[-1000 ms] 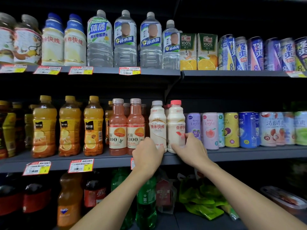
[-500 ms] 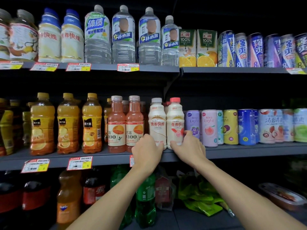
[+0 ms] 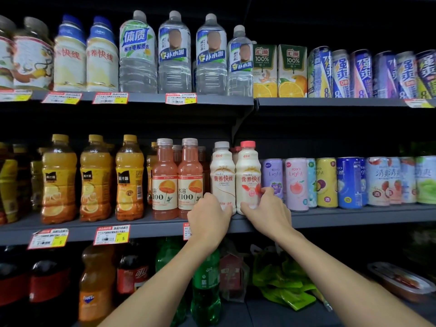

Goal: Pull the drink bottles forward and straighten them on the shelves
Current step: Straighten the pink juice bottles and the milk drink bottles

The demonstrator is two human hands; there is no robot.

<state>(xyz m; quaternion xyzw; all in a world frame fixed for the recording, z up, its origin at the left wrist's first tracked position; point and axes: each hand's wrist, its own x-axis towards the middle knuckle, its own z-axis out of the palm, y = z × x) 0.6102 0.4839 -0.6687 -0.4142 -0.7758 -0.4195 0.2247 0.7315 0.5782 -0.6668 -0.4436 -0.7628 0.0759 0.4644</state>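
Observation:
Two creamy milk-drink bottles stand upright side by side at the front of the middle shelf (image 3: pixel 146 228). The white-capped bottle (image 3: pixel 222 175) has my left hand (image 3: pixel 208 218) curled round its base. Around the base of the red-capped bottle (image 3: pixel 248 175) my right hand (image 3: pixel 265 212) grips, fingers on its right side next to the purple can (image 3: pixel 273 178). Two pink grapefruit drink bottles (image 3: pixel 177 180) stand just left of my left hand, and three orange juice bottles (image 3: pixel 94 178) further left.
A row of cans (image 3: pixel 349 182) fills the middle shelf to the right. The top shelf (image 3: pixel 212 100) carries water bottles, juice cartons and tall cans. Below are soda bottles (image 3: pixel 205 291), green packets (image 3: pixel 285 282) and a plastic tray (image 3: pixel 401 282). Price tags hang on the shelf edges.
Both hands stay on the bases of the two milk-drink bottles. My right hand's fingers have slid further round the red-capped bottle's right side. The view has shifted slightly.

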